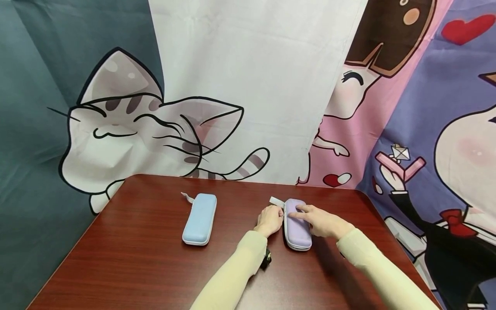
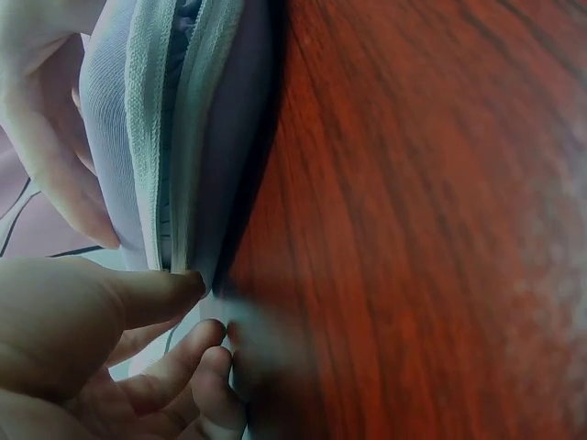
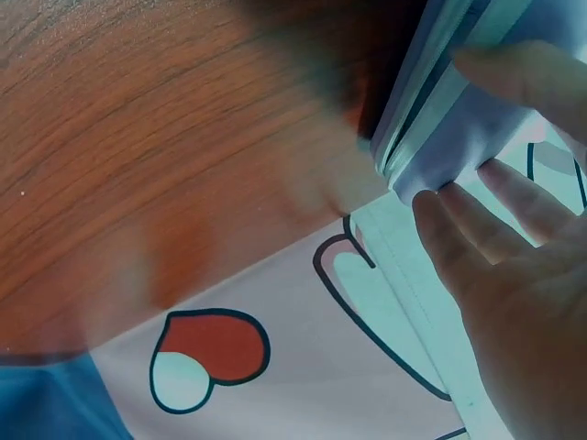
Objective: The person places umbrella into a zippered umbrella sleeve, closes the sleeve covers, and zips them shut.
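Pale yellow sleeves (image 1: 228, 275) come closest to the head camera, reaching forward. Beyond them, largest of all, a cartoon-printed cloth backdrop (image 1: 248, 86) hangs behind the far edge of a reddish-brown wood-grain table (image 1: 128, 267), probably to screen off the surroundings. Two things lie there, each roughly lengthwise from far to near: a lavender zip case (image 1: 298, 234), the one being handled, right of the middle and short of the far edge; and a light blue zip case (image 1: 199, 219), untouched, nearer the far left corner and well apart, which leaves working room. On the lavender one the right hand (image 1: 323, 220) is spread, fingertips resting on top, presumably to steady it. At its left side the left hand (image 1: 270, 220) is curled, thumb and fingers apparently pinching at the zip; they cover the spot, so I cannot tell exactly which part they grip. Pale zip tape (image 2: 142, 137) stands parted along that side, showing a narrow gap. Smallest, a whitish strap (image 1: 276, 201) juts by the lavender case's far end, perhaps for carrying.
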The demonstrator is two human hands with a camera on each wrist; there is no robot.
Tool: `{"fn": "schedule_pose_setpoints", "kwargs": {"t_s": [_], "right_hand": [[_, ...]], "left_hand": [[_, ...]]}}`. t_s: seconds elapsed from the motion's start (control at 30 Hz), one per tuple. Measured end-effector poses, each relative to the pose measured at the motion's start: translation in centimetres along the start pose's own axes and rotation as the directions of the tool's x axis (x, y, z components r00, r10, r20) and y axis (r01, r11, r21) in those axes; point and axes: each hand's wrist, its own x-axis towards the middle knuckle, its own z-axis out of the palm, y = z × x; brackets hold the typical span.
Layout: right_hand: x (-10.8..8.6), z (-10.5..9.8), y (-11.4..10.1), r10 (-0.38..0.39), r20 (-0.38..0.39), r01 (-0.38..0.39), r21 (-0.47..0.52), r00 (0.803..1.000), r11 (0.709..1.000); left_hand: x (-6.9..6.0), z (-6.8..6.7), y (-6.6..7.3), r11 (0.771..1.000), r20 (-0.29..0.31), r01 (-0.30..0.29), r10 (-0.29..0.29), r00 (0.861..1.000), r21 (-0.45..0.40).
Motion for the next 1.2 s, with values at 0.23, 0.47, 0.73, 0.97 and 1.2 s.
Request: {"fn": "schedule_pose_setpoints", "kwargs": {"t_s": [0.23, 0.47, 0.73, 0.97, 1.2], "right_hand": [[0.1, 0.1, 0.1, -0.028, -0.010, 0.027, -0.073, 1.000, 0.997], [-0.1, 0.6, 0.3, -0.039, -0.028, 0.035, -0.116, 0.999, 0.993], [-0.2, 1.2, 0.5, -0.004, -0.053, 0.001, -0.059, 0.999, 0.998], [-0.1, 1.7, 0.4, 0.011, -0.095, -0.017, -0.067, 0.995, 0.998], [-0.2, 1.9, 0.4, 0.026, -0.120, -0.034, -0.066, 0.992, 0.997]], "left_hand": [[-0.1, -0.1, -0.5, 1.000, 0.012, -0.010, 0.010, 1.000, 0.004], [-0.6, -0.3, -0.8, 0.999, 0.010, -0.032, 0.032, 0.999, 0.010], [-1.3, -0.6, -0.9, 0.998, 0.017, -0.054, 0.054, 0.998, 0.014], [-2.1, -1.1, -1.3, 0.996, 0.029, -0.089, 0.089, 0.996, -0.013], [-2.6, -1.5, -1.6, 0.993, 0.054, -0.111, 0.113, 0.992, -0.047]]}}
